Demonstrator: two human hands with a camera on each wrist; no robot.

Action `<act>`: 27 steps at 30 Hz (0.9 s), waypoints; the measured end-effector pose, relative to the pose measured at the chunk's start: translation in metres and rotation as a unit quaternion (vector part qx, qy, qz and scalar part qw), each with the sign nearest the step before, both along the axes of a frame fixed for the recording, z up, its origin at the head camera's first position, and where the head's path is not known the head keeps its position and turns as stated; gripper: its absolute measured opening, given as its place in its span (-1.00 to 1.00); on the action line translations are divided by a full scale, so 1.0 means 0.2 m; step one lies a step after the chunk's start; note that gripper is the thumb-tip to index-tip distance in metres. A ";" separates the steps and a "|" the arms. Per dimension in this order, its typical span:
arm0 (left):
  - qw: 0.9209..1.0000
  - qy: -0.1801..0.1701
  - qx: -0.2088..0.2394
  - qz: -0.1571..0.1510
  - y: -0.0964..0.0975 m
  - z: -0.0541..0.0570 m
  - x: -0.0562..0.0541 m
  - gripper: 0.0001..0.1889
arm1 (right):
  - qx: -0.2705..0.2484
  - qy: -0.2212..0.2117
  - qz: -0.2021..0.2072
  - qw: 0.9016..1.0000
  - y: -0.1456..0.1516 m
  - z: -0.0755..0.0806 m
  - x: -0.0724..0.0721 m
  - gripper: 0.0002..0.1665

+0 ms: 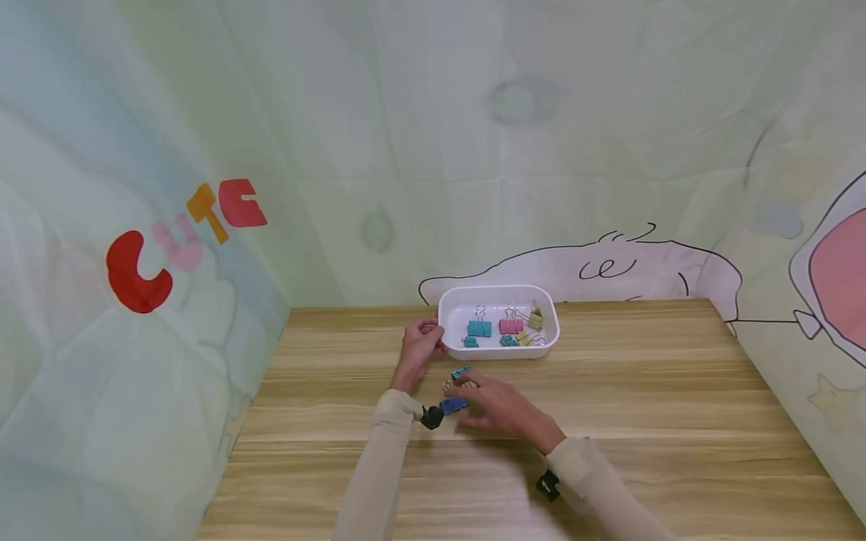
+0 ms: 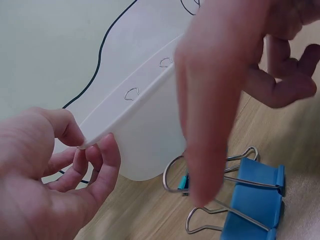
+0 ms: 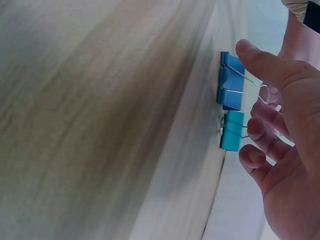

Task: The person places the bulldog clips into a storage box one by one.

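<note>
My left hand [image 1: 418, 355] pinches the near-left end of a white plastic tray [image 1: 501, 355], thumb above the rim and fingers beneath it in the left wrist view. My right hand [image 1: 504, 408] reaches over two binder clips on the table, its thumb and fingers spread apart. One is a large blue binder clip [image 3: 232, 82], beside the thumb. The other, a smaller teal binder clip [image 3: 233, 131], stands close to the fingertips; whether they touch it I cannot tell. In the left wrist view the right hand hides most of the teal one.
Inside the tray lie several binder clips, among them a teal clip [image 1: 479, 328], a pink clip [image 1: 511, 326] and a yellow clip [image 1: 537, 318]. The tray stands at the back edge of the wooden table [image 1: 643, 421], against a printed cloth backdrop [image 1: 406, 150].
</note>
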State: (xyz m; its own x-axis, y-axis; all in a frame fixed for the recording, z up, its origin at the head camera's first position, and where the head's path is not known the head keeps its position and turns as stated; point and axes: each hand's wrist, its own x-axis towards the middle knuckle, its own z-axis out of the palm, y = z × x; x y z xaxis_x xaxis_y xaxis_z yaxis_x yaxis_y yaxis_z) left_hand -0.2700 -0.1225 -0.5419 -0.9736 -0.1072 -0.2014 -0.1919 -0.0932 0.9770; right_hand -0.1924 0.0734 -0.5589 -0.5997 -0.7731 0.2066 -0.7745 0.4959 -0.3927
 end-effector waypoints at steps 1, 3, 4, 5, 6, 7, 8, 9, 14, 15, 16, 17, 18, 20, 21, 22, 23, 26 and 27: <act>1.000 -0.001 0.000 0.000 0.00 0.00 0.00 -0.62 | 0.006 -0.007 -0.004 1.000 0.00 0.00 0.00 -0.42; 1.000 -0.002 0.001 0.000 0.00 0.00 0.00 -0.62 | 0.017 -0.020 -0.008 1.000 0.00 -0.01 0.00 -0.42; 1.000 -0.004 0.001 0.000 0.00 0.00 0.00 -0.62 | 0.023 -0.024 -0.010 0.999 0.00 -0.01 0.01 -0.42; 1.000 -0.005 0.001 0.001 0.00 0.00 0.00 -0.62 | 0.026 -0.027 -0.010 0.999 0.00 -0.02 0.01 -0.43; 1.000 -0.007 0.001 0.002 0.00 0.00 0.00 -0.61 | 0.030 -0.030 -0.010 0.999 0.00 -0.02 0.01 -0.43; 1.000 -0.009 0.000 0.002 0.00 0.00 0.00 -0.61 | 0.033 -0.029 -0.010 0.999 -0.01 -0.02 0.01 -0.43; 1.000 -0.010 -0.001 0.003 0.00 0.00 0.00 -0.61 | 0.035 -0.029 -0.009 0.999 -0.01 -0.03 0.01 -0.44; 1.000 -0.010 -0.001 0.003 0.00 0.00 0.00 -0.60 | 0.037 -0.028 -0.008 0.999 -0.01 -0.03 0.01 -0.44; 1.000 -0.012 -0.006 0.004 0.00 0.00 -0.01 -0.60 | 0.042 -0.019 -0.006 0.999 -0.02 -0.04 0.01 -0.48; 1.000 -0.011 -0.007 0.004 0.00 0.00 -0.01 -0.60 | 0.042 -0.014 -0.006 0.999 -0.02 -0.05 0.00 -0.49; 1.000 -0.011 -0.007 0.005 0.00 0.00 -0.01 -0.60 | 0.041 -0.009 -0.005 0.999 -0.02 -0.05 0.00 -0.50; 1.000 -0.011 -0.006 0.004 0.00 0.00 -0.01 -0.60 | 0.041 -0.004 -0.005 0.999 -0.03 -0.05 0.00 -0.51; 1.000 -0.012 -0.006 0.005 0.00 0.00 -0.01 -0.60 | 0.040 0.002 -0.005 0.999 -0.03 -0.05 0.00 -0.52; 1.000 -0.013 -0.005 0.005 0.00 0.00 0.00 -0.60 | 0.039 0.015 -0.005 0.999 -0.03 -0.06 0.00 -0.54; 1.000 -0.014 -0.005 0.005 0.00 0.00 0.00 -0.61 | 0.039 0.021 -0.006 0.999 -0.04 -0.06 0.00 -0.55; 1.000 -0.015 -0.006 0.005 0.00 0.00 0.00 -0.61 | 0.039 0.025 -0.007 0.999 -0.04 -0.06 0.00 -0.55; 1.000 -0.016 -0.006 0.004 0.00 0.00 0.00 -0.61 | 0.039 0.029 -0.008 0.999 -0.04 -0.06 0.00 -0.56; 1.000 -0.017 -0.008 0.004 0.00 0.01 -0.01 -0.62 | 0.041 0.038 -0.010 0.998 -0.04 -0.07 0.00 -0.57; 1.000 -0.017 -0.009 0.005 0.00 0.01 -0.01 -0.62 | 0.041 0.041 -0.010 0.998 -0.04 -0.07 -0.01 -0.57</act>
State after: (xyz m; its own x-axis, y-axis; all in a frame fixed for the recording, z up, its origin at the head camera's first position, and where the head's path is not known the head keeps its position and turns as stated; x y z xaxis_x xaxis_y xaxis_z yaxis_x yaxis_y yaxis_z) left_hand -0.2712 -0.1216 -0.5408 -0.9650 -0.1206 -0.2330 -0.2249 -0.0777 0.9713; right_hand -0.1935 0.0644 -0.5726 -0.5996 -0.7770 0.1919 -0.7915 0.5401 -0.2862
